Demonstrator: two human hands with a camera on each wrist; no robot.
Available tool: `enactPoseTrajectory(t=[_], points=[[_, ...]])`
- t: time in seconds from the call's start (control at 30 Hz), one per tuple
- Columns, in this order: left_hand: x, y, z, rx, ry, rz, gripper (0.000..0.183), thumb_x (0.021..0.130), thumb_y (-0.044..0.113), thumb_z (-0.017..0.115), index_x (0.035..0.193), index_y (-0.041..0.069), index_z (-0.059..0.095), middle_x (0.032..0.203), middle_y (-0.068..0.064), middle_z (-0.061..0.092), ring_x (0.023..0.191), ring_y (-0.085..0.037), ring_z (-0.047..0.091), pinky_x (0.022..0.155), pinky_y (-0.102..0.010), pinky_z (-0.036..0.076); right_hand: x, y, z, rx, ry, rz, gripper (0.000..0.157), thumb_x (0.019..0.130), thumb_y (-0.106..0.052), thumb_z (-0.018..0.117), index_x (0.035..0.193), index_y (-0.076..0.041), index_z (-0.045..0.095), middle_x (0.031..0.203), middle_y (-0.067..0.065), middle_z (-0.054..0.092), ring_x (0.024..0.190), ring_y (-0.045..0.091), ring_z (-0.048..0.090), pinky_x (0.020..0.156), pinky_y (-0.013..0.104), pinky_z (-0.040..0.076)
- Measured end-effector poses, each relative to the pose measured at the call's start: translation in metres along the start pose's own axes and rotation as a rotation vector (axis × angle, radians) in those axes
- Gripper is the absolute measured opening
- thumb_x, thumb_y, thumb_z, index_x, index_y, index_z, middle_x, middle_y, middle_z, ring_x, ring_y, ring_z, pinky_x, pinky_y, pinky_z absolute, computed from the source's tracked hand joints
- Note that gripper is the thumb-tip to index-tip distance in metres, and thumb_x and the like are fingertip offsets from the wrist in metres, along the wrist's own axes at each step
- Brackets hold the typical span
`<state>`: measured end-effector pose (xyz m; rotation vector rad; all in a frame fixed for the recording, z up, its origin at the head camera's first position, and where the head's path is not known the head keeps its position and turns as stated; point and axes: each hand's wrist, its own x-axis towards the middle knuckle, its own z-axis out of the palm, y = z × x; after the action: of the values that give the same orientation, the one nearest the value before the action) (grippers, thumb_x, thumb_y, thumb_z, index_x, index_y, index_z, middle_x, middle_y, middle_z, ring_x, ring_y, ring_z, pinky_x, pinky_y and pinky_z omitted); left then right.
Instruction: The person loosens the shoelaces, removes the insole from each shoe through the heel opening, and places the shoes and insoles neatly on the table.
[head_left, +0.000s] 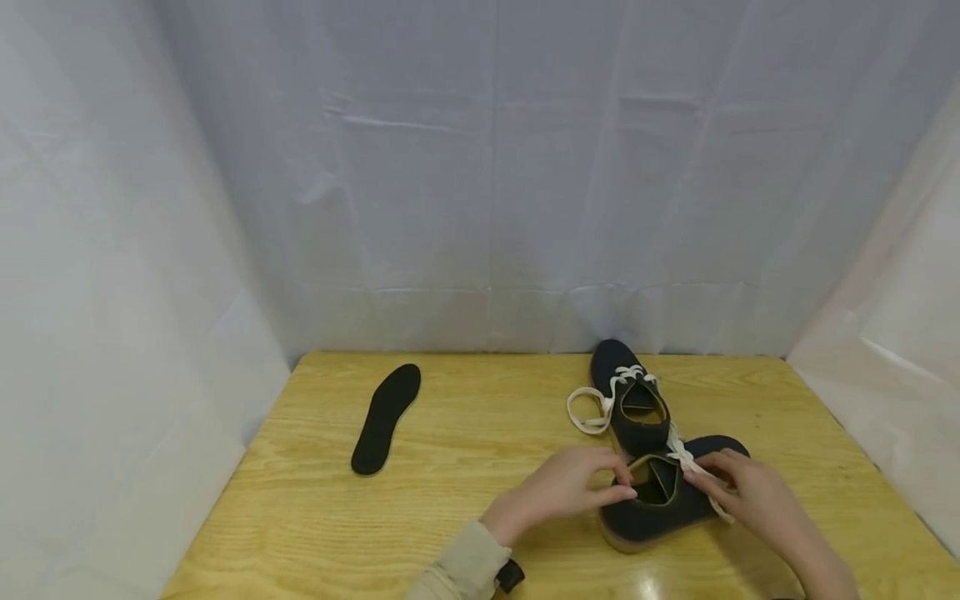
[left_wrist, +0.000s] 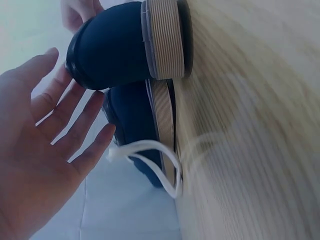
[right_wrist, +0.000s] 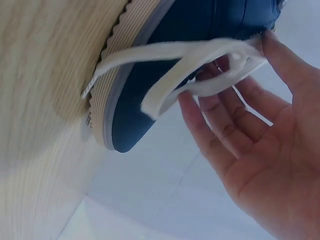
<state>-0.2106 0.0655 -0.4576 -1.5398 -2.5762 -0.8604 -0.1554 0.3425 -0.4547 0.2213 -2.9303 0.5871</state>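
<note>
Near shoe (head_left: 637, 521): sole down on the wooden table (head_left: 487, 417), between the two hands, toe pointing off beyond the right one. Going left to right: we have a black insole (head_left: 386, 419) lying flat, well apart from the left hand, out to its left and farther off. Next, the left hand (head_left: 558, 487), beige sleeve (head_left: 465, 562) behind it: fingers loose and spread, gripping nothing, tips at the heel collar. Just beyond that hand we see the far shoe (head_left: 637, 396), toe pointing away, its white lace (head_left: 592, 431) looping out on the left side. Last, the right hand (head_left: 753, 496): over the front of the near shoe, fingers bent loosely around the near lace (head_left: 681, 454). Lace blurs there in the wrist view, so we can't tell whether it's pinched or just touched.
</note>
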Motion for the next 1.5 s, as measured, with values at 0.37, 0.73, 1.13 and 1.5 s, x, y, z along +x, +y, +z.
enactPoseTrajectory(t=[0.37,0.73,1.13,1.5], points=[[-0.01,-0.007,-0.007,-0.014,0.038,0.003,0.014,0.102,0.034,0.063,0.103,0.022,0.071,0.109,0.012,0.07,0.101,-0.001,0.065,0.091,-0.012,0.046,-0.005,0.008,-0.002,0.067,0.109,-0.106,0.019,0.09,-0.025,0.078,0.105,-0.013,0.076,0.095,-0.003,0.069,0.078,0.009,0.062,0.066,0.035,0.053],[-0.005,0.016,0.01,0.117,-0.118,-0.157,0.077,0.1,0.065,0.044,0.161,0.02,0.029,0.164,-0.003,0.03,0.145,-0.018,0.041,0.111,-0.034,0.042,0.006,0.046,0.004,0.013,-0.061,-0.072,0.061,0.098,-0.036,0.067,0.144,0.0,0.051,0.147,0.036,0.041,0.127,0.062,0.041,0.087,0.072,0.043],[-0.005,0.028,0.018,0.321,-0.187,-0.15,0.073,0.106,0.056,0.032,0.161,0.01,0.023,0.166,-0.009,0.025,0.147,-0.017,0.036,0.113,-0.029,0.039,0.004,0.052,0.012,0.038,-0.106,-0.096,0.062,0.096,-0.032,0.071,0.146,-0.001,0.049,0.149,0.032,0.04,0.128,0.061,0.043,0.083,0.068,0.047],[-0.014,0.022,0.002,0.23,-0.21,-0.135,0.071,0.106,0.052,0.044,0.159,0.008,0.03,0.163,-0.009,0.032,0.146,-0.016,0.038,0.115,-0.027,0.036,-0.005,0.03,0.017,-0.072,-0.026,-0.109,0.064,0.09,-0.032,0.077,0.139,0.004,0.056,0.135,0.035,0.053,0.117,0.059,0.053,0.086,0.066,0.048]])
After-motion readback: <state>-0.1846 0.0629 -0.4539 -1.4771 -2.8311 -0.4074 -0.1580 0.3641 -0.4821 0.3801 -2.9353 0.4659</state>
